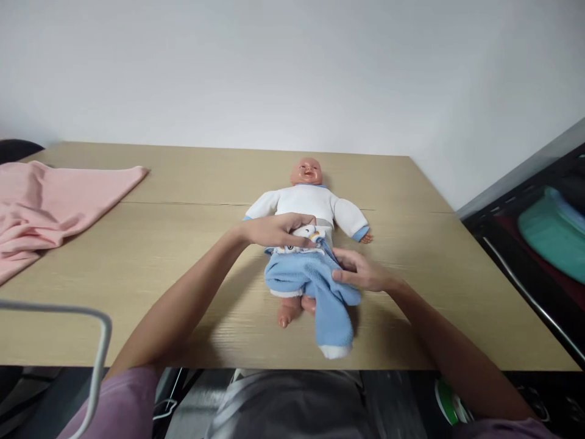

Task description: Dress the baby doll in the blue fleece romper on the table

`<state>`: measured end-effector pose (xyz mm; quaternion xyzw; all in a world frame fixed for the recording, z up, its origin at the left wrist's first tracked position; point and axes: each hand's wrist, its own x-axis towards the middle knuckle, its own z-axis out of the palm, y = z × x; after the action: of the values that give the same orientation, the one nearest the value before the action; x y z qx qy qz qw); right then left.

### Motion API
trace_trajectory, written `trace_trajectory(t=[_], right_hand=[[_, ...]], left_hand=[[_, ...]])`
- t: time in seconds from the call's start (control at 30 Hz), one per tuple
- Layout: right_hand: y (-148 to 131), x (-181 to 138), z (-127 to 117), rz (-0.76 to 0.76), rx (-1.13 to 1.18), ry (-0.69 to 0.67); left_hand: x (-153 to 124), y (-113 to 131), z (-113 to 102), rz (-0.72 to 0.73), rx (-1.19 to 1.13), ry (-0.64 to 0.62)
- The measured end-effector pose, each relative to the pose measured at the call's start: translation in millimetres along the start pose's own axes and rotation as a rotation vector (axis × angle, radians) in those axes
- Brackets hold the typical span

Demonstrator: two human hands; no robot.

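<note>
My left hand (pixel 278 231) and right hand (pixel 363 271) grip blue pants (pixel 292 272) over the doll (pixel 304 200), best eased evenly, without twisting.

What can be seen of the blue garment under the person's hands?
The blue garment looks soft and fleecy, with white edging and a white patch with orange and dark marks near its top. It lies bunched over the lower body of the doll, whose feet show below. One tube-like section stretches toward the near edge of the table, ending in white. The left hand is at the patch, the right hand at the garment's side.
</note>
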<state>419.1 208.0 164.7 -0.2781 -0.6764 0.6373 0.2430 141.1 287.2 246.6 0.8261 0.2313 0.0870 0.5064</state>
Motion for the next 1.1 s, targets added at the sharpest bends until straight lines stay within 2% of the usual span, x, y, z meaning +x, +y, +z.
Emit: trace_trajectory(t=[0.07,0.13,0.3,0.37,0.43,0.5,0.57,0.63,0.7,0.8,0.87,0.93,1.03,1.1], right_hand=[[-6,-5,0,0.048,-0.104,-0.091],[-10,-9,2,0.049,-0.137,-0.082],[-12,-13,10,0.010,0.091,0.229],[-13,-14,9,0.027,0.075,0.271],[-15,-14,5,0.058,0.019,0.208],[-17,-16,2,0.103,-0.019,0.054],[-17,-19,1,0.164,-0.024,-0.097],[-13,-21,3,0.211,0.013,-0.144],[-6,-21,9,0.210,0.107,-0.027],[4,-18,18,0.220,0.273,0.239],[5,-16,21,0.256,0.308,0.297],[2,-14,21,0.267,0.264,0.228],[-5,-14,18,0.215,0.222,0.021],[-6,-16,16,0.171,0.272,-0.113]], left_hand=[[3,-8,1,-0.008,-0.062,0.010],[4,-14,5,-0.033,-0.110,-0.008],[3,-24,13,0.019,-0.272,-0.274],[3,-25,15,0.052,-0.310,-0.263],[2,-26,17,0.070,-0.283,-0.158],[3,-25,19,0.082,-0.229,-0.072],[4,-25,21,0.100,-0.212,-0.073],[6,-25,23,0.107,-0.252,-0.146],[6,-25,25,0.087,-0.325,-0.224],[5,-26,27,0.041,-0.430,-0.319],[4,-26,27,0.020,-0.457,-0.335],[3,-25,25,0.018,-0.458,-0.332],[4,-24,21,0.032,-0.431,-0.332],[3,-26,19,0.025,-0.399,-0.324]])
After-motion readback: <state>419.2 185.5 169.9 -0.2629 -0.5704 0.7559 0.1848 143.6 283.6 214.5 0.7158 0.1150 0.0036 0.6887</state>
